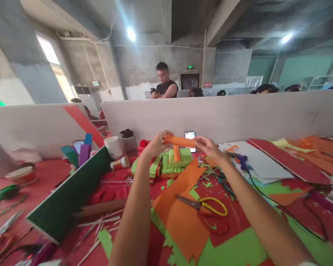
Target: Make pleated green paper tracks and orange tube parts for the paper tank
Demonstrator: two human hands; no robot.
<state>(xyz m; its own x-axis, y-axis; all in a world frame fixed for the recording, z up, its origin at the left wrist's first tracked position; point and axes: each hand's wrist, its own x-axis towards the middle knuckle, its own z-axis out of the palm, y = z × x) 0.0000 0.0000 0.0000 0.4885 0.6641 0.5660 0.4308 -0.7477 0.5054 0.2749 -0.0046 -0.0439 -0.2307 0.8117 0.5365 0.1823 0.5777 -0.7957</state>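
Note:
An orange paper roll (180, 141) is held up level over the back of the table. My left hand (158, 143) grips its left end, and my right hand (208, 146) pinches its right end. Just beneath it, a second, thinner orange roll (177, 154) rests on a green padded block (184, 159). Nearer to me lies a sheet of orange paper (180, 225) with a ragged edge. Scissors (208, 206) with yellow and red handles lie on that sheet, blades pointing left.
A green board (72, 192) stands on edge at left, near a white cup (113, 147). A blue glue gun (241, 162) with a black cord lies at right. A phone (190, 135) leans on the white partition (224, 118). Behind it stands a person (166, 88).

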